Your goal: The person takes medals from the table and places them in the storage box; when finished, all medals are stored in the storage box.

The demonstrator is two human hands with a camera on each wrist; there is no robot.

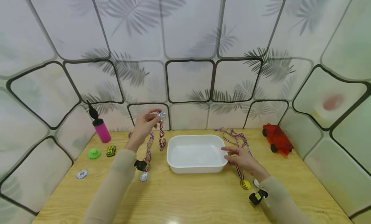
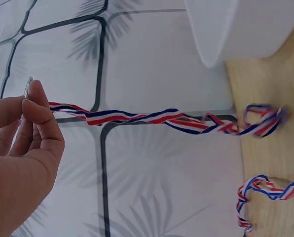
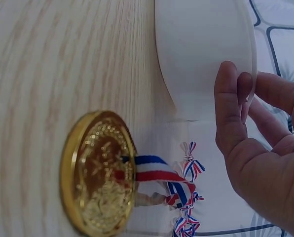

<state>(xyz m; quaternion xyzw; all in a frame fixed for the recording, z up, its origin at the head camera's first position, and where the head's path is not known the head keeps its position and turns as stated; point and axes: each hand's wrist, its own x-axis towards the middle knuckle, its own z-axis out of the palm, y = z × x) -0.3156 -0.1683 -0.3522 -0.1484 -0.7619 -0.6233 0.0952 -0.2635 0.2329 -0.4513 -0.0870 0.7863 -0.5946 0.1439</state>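
My left hand (image 1: 146, 124) is raised above the back of the table and pinches a silver medal (image 1: 161, 116) between thumb and fingers. In the left wrist view the medal appears edge-on, and its twisted red, white and blue ribbon (image 2: 147, 117) hangs from the hand to a bunched end near the table. At the right end of a white plastic tub (image 1: 197, 169), my right hand (image 1: 242, 159) grips the rim, thumb and fingers on either side of it. A gold medal (image 1: 245, 184) with a striped ribbon lies beneath the right wrist.
Another silver medal (image 1: 144, 176) lies left of the tub; a pale medal (image 1: 256, 183) is partly hidden by the right arm. At left are a pink pump (image 1: 102, 131), green duck (image 1: 94, 153), small toy car (image 1: 111, 150) and round token (image 1: 82, 174). A red toy car (image 1: 276, 138) stands back right.
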